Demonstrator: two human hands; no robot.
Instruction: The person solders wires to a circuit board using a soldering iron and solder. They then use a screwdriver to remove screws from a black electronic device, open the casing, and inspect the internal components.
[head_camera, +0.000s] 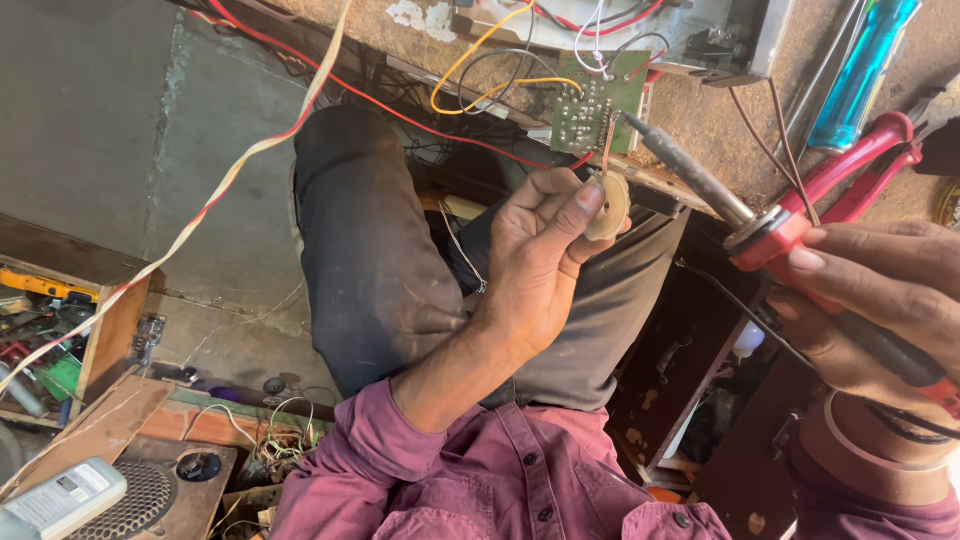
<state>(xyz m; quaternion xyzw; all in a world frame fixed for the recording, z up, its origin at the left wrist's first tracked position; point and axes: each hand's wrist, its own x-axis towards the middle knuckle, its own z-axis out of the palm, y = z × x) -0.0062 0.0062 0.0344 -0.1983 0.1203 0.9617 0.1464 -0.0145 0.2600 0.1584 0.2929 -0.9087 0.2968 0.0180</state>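
soft even daylight — mild shadow under the bench, sharp centre, slight stretch and blur at edges

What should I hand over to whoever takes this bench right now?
Left hand: pinches a small round cream part just below the green circuit board.
Right hand: grips the red-handled soldering iron, tip at the board's lower right edge.
Done: nothing I can confirm; joints too small to read.
Left: wire between part and board looks unfinished, so check it first.
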